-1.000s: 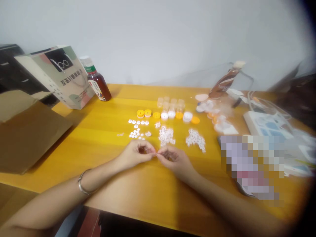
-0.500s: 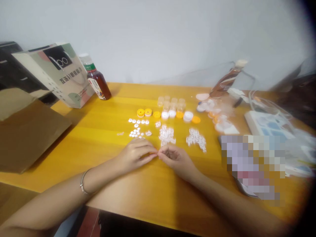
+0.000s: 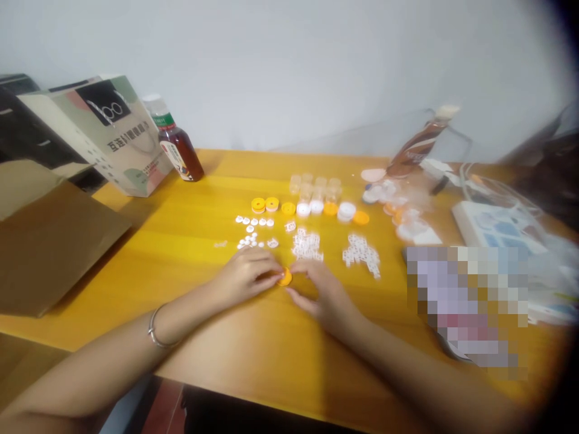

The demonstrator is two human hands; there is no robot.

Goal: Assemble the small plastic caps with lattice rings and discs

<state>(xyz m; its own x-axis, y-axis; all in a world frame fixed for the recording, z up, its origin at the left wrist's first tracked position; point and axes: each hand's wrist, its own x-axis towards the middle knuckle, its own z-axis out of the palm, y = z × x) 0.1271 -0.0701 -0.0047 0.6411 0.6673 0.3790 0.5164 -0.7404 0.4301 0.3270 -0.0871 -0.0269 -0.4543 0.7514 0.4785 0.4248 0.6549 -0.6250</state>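
An orange round cap (image 3: 285,277) is pinched between the thumb and fingers of my left hand (image 3: 251,271), low over the table. My right hand (image 3: 323,292) is just to the right of it, thumb and fingers apart, with nothing visible between them. Past the left hand lie small white round pieces (image 3: 248,241). Beyond the right hand is a pile of small white flat pieces (image 3: 307,246), with a second white pile (image 3: 360,252) farther right. Behind these stands a row of orange and white caps (image 3: 302,210), and clear small containers (image 3: 316,188) are grouped behind the row.
At left are an open cardboard box (image 3: 58,241), a printed paper bag (image 3: 113,138) and a dark drink bottle (image 3: 176,147). A brown bottle (image 3: 416,144) leans at the back right, near loose caps (image 3: 398,211), a white box (image 3: 493,226) and a blurred-out flat item (image 3: 456,307).
My right hand's fingers have spread and drawn slightly away from the left hand's fingertips. The orange cap now shows in the left hand; it was hidden before.
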